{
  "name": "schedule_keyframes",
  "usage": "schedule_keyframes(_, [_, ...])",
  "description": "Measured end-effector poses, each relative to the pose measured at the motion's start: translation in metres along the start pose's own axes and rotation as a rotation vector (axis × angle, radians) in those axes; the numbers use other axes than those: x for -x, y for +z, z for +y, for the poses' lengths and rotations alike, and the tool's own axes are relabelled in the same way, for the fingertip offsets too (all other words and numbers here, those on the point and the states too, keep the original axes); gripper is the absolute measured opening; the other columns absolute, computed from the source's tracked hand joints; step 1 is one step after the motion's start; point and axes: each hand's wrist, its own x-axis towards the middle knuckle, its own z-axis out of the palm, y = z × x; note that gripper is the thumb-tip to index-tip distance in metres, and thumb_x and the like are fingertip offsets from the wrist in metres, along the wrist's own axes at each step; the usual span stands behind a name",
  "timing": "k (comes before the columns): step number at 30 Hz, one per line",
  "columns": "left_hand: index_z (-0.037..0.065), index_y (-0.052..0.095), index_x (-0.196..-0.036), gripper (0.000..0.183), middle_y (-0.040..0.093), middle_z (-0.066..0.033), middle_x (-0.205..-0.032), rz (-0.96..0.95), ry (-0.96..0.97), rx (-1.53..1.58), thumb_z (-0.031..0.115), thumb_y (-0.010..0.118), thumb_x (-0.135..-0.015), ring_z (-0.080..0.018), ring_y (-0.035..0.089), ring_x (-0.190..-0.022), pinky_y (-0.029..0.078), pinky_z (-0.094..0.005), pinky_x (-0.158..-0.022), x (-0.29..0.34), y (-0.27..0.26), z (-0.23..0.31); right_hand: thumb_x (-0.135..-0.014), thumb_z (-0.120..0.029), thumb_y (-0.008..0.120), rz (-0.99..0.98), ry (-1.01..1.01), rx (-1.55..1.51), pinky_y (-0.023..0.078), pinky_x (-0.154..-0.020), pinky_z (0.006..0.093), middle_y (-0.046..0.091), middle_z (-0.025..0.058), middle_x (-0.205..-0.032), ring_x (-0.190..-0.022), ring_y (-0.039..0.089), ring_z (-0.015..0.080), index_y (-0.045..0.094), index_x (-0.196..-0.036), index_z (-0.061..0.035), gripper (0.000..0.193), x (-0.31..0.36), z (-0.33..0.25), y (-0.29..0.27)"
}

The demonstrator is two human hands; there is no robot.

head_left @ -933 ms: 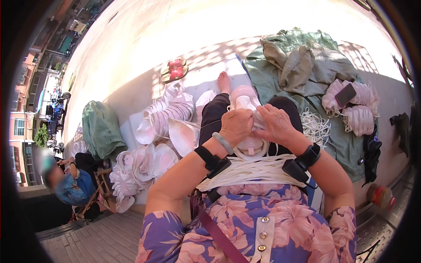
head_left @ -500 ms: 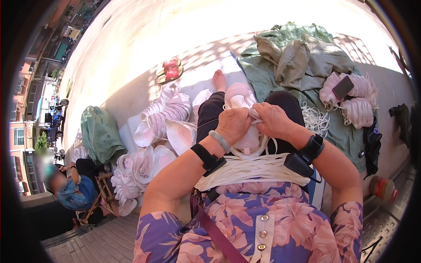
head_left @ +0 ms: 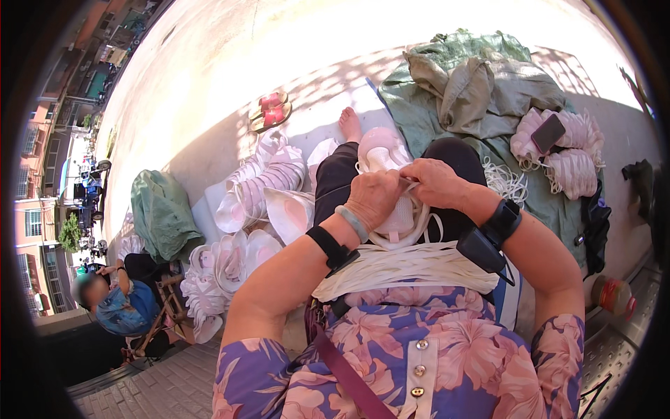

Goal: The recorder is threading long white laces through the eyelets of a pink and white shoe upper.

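Note:
On my lap, between my knees, lies a pale pink and white shoe upper [head_left: 382, 145]. My left hand [head_left: 375, 199] is closed at its left side, its fingertips meeting those of my right hand over the lacing area. My right hand [head_left: 438, 183] pinches a white shoelace [head_left: 436, 225], part of which hangs in a loop below it. The fingers hide just how the lace runs through the upper. Across my waist rests a thick bundle of white laces [head_left: 412, 269].
To the left are stacked shoe uppers [head_left: 269, 178], more pale uppers [head_left: 216, 276] and a green sack [head_left: 162, 213]. A person [head_left: 125, 304] sits beyond them. At right lie loose laces [head_left: 506, 183], bundled uppers [head_left: 576, 174] under a phone [head_left: 548, 135], and a green cloth [head_left: 481, 98]. Red sandals [head_left: 271, 112] stand ahead.
My right hand has shifted slightly up, and its fingers have drawn in close against my left fingertips over the upper. The shoe upper stays in nearly the same place.

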Motion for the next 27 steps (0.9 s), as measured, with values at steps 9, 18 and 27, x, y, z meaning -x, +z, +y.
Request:
schedule_keyframes(9, [0.003, 0.056, -0.068, 0.016, 0.057, -0.0175, -0.063, -0.086, -0.022, 0.093, 0.016, 0.056, -0.079, -0.0335, 0.059, -0.058, 0.046, -0.0426, -0.053, 0.014, -0.03, 0.011, -0.068, -0.014, 0.061, 0.098, 0.242, -0.293, 0.047, -0.074, 0.0353, 0.062, 0.0139, -0.081, -0.078, 0.061, 0.0284, 0.052, -0.115, -0.0001, 0.049, 0.023, 0.004, 0.005])
schedule_keyframes(18, [0.0, 0.055, -0.059, 0.027, 0.053, -0.0097, -0.048, -0.218, -0.718, -0.179, 0.021, 0.056, -0.075, -0.0191, 0.055, -0.045, 0.042, -0.0331, -0.047, 0.28, -0.095, -0.168, -0.068, -0.02, 0.066, 0.284, 0.183, -0.385, 0.048, -0.071, 0.0291, 0.056, 0.0076, -0.085, -0.072, 0.055, 0.0192, 0.045, -0.126, 0.0007, 0.065, 0.038, 0.003, 0.019])
schedule_keyframes(27, [0.002, 0.065, -0.074, 0.026, 0.062, -0.0135, -0.063, -0.394, -0.883, -0.063, 0.028, 0.063, -0.074, -0.0255, 0.062, -0.059, 0.049, -0.0351, -0.059, 0.284, -0.076, -0.148, -0.074, -0.025, 0.068, 0.239, 0.199, -0.408, 0.048, -0.068, 0.0293, 0.058, 0.0075, -0.079, -0.068, 0.057, 0.0194, 0.044, -0.127, 0.0007, 0.064, 0.029, 0.004, 0.011])
